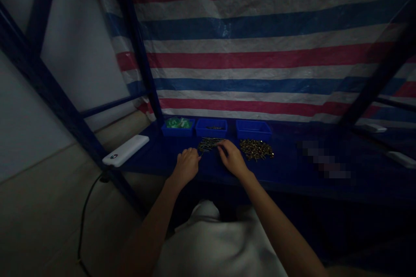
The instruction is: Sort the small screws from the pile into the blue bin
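Observation:
A pile of long, thin dark metal pieces that look like screws (208,143) lies on the blue table in front of me. My left hand (187,165) is at its left edge, fingers curled in and closed; whatever they hold is too small and dark to name. At the right side of the pile is my right hand (233,159), its thumb and fingertips close together against the pieces, and what lies between them cannot be made out. To the right of that hand is a heap of small brass-coloured metal parts (256,149).
Along the back stand a blue bin (177,131) with green and white bits, a second blue bin (211,132) with a few thin pieces, and a third blue bin (253,135). A white power bank-like box (126,150) lies left. Blue frame posts (138,47) rise beside a striped sheet (243,60).

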Demonstrator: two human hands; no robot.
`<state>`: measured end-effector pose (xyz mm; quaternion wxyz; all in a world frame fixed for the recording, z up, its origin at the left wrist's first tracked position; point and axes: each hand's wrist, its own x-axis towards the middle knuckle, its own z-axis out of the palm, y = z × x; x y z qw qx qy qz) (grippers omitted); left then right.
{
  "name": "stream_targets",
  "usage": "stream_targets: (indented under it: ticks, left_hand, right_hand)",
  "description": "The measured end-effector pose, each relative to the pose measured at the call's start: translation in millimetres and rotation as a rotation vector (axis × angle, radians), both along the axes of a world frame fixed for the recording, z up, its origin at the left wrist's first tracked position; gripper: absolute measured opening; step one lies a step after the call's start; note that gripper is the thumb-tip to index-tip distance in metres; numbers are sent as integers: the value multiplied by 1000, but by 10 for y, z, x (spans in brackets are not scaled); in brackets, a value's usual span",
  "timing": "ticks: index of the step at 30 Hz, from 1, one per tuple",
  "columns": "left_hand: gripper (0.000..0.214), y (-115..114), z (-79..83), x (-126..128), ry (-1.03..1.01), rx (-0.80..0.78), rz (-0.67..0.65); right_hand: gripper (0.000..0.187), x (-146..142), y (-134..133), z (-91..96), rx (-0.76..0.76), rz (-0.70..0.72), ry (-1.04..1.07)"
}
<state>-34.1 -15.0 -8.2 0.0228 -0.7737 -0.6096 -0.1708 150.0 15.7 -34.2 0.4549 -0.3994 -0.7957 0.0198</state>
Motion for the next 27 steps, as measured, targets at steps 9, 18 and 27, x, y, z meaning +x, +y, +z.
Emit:
stream_targets:
  ticks: [9,18,27]
  left_hand:
    - [18,204,280,179,-559,-129,-274]
    - [32,724,69,104,-1111,176,-16]
    - [19,863,-313,-15,-871,271,89]
  right_hand:
    - [26,9,17,167,113,-45,-272]
    - [30,-110,72,221,-407,92,733]
    - [33,-70,131,239,-582,167,821]
